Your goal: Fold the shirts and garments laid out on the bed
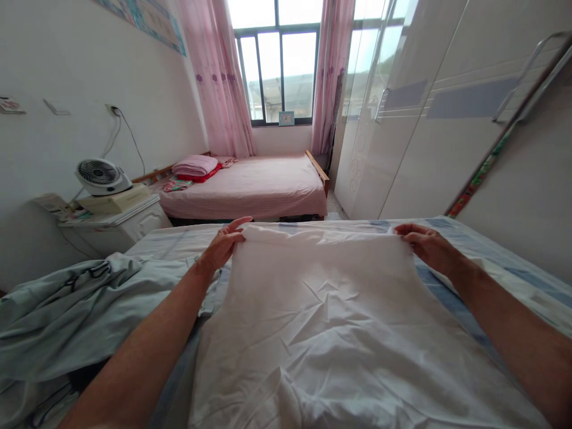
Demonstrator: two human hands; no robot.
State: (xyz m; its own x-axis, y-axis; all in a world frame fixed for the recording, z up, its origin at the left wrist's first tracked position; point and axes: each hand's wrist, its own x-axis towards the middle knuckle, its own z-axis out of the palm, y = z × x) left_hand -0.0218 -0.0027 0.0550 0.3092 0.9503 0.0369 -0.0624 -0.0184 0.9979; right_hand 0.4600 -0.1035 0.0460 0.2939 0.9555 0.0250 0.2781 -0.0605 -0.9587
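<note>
A white cloth (322,310) lies spread over the near bed, creased, its far edge folded straight. My left hand (223,244) grips the cloth's far left corner. My right hand (426,244) pinches its far right corner. Both arms reach forward across the blue-and-white striped bedsheet (513,274) under the cloth.
A crumpled pale green blanket (67,310) is heaped at the left. Beyond stand a white bedside cabinet (129,226) with a small fan (100,176), a pink bed (254,185) under the window, and a white wardrobe (424,131) at the right.
</note>
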